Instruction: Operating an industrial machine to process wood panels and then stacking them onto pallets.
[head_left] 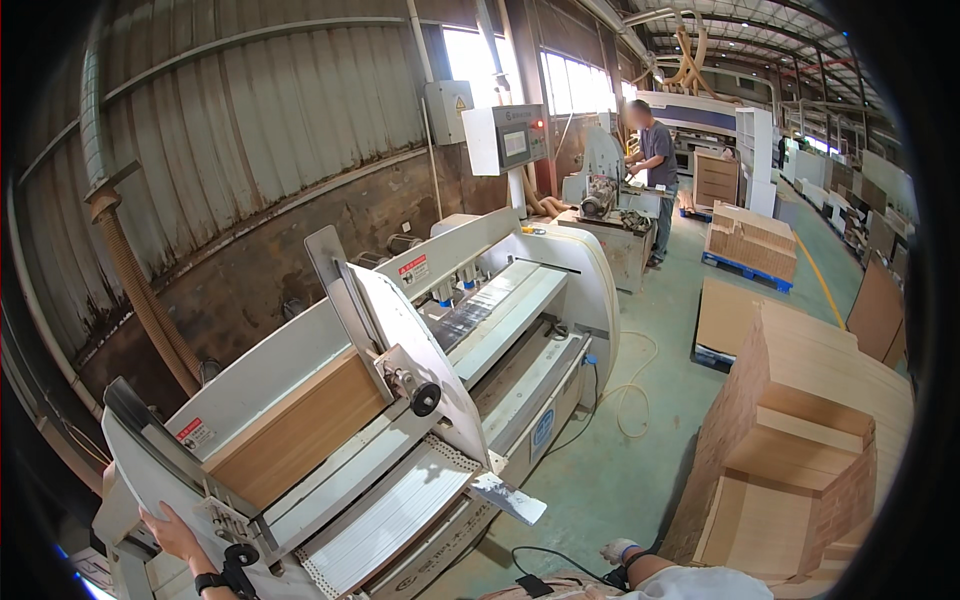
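At the lower left my left hand [172,536] rests bare against the white end plate [150,455] of a woodworking machine, its visible fingers stretched out. A dark band circles that wrist. Beside it is a black hand knob [240,556]. Inside the machine a wood panel [295,430] leans upright along the back, between the end plate and the middle plate [410,340]. My right hand [620,551], in a pale glove, hangs low near the stacked boards; its fingers are too small to read. A white ribbed surface [390,520] lies at the machine's front.
Tall stacks of wood boards [800,400] stand at the right. Farther off, more boards lie on a blue pallet [748,270]. A hose [640,385] loops over the green floor. A control screen box [505,140] stands behind the machine. A co-worker [655,165] stands at another machine.
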